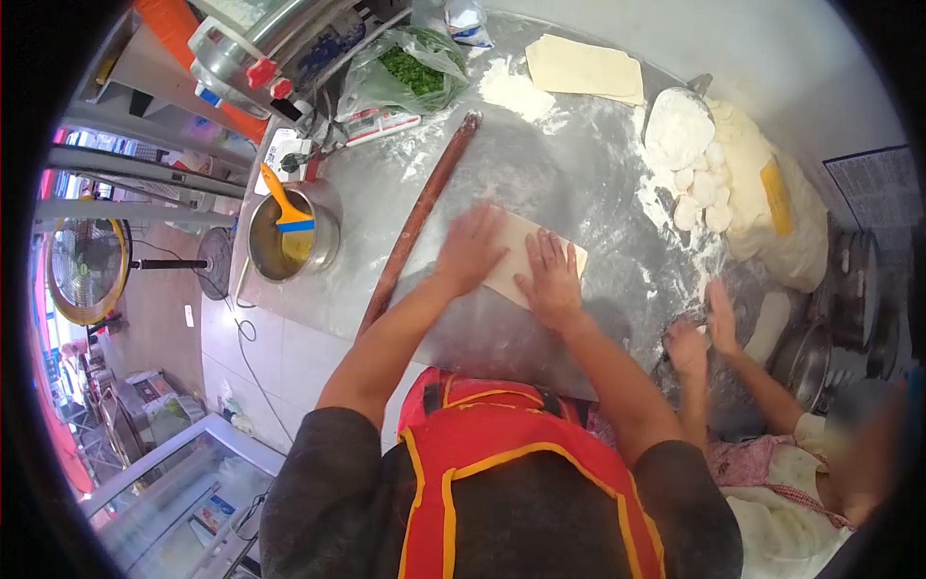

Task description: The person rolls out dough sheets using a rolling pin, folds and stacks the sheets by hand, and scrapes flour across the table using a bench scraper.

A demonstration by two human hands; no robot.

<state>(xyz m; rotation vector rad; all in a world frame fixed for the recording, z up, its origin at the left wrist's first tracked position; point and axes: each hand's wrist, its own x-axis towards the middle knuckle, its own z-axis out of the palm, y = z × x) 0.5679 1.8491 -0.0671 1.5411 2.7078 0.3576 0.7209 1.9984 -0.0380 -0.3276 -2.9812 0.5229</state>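
Dough sheet (513, 262): long axis 10-to-4 o'clock. Your left hand (472, 249) and right hand (553, 282) lie flat, grips spread, grasping nothing.

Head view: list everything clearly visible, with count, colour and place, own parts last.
Table: one, grey, centre.
Dough sheet: one, cream, on table.
Rolling pin: one, reddish brown, left of sheet.
Pot: one, silver, table's left end.
Brush: one, orange and blue, in pot.
Bag of greens: one, clear, table's far left.
Sheet stack: one, pale yellow, table's far edge.
Flour: patches, white, on table.
Dough mass: one, cream, table's right.
Dough pieces: several, white, beside mass.
Fan: one, yellow rim, far left.
Co-worker's hands: two, bare, right.
Apron: one, red and yellow, worn.
Left hand: one, bare, sheet's left.
Right hand: one, bare, on sheet.
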